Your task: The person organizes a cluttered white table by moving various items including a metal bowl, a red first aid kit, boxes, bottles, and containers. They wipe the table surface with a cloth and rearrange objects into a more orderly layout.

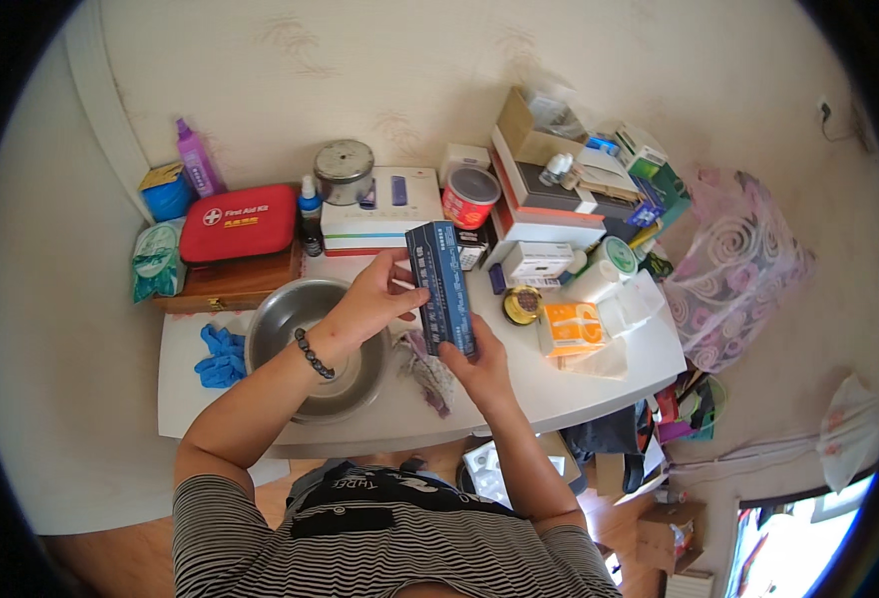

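Observation:
Both my hands hold a long dark-blue cardboard box [441, 289], tilted upright above the table. My left hand [367, 307], with a dark bead bracelet on its wrist, grips the box's left edge near the middle. Around the lower right corner is my right hand [481, 371], its thumb on the front face. Below my left forearm stands a steel basin [367, 384], partly hidden by the arm. A crumpled greyish-purple cloth [427, 377] lies between the basin and my right hand. Blue gloves [222, 359] lie at the basin's left.
Along the wall stand a red first aid case [238, 223] on a wooden box [230, 286], a round tin [345, 171] on a white box [384, 224], and a red jar [470, 197]. Stacked boxes [549, 214], a gold-lidded jar [522, 305] and an orange box [572, 329] crowd the right side.

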Motion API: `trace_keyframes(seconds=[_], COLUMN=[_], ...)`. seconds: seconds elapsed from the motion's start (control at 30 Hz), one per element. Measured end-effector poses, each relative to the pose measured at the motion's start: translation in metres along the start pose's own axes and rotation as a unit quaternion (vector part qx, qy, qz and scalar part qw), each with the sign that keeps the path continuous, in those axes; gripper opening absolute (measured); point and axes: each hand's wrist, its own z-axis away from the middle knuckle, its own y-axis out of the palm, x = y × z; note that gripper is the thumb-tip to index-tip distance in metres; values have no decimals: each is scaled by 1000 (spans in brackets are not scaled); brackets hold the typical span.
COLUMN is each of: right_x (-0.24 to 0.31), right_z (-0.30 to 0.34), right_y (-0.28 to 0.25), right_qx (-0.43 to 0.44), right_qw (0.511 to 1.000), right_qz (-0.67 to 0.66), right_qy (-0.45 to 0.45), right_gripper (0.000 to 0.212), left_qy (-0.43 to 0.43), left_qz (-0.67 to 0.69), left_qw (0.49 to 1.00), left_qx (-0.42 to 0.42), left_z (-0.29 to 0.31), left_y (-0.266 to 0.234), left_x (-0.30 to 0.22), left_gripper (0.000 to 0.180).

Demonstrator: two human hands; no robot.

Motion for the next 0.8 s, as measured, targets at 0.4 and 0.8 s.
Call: trace_keyframes(seconds=[0.4, 0.8], right_x=[26, 12], right_z=[-13, -17], right_y=[54, 51], right_qx=[-26, -42], right_qw=[928, 966], right_qz=[276, 150], right_qy=[-247, -204], right_gripper=[81, 42], left_qy=[55, 226], left_qz=[138, -527], left_qw=[988, 765], left_qx=[28, -293], left_z=[31, -4], left_y=[-27, -214], left_x=[-18, -88], left_gripper=[57, 45])
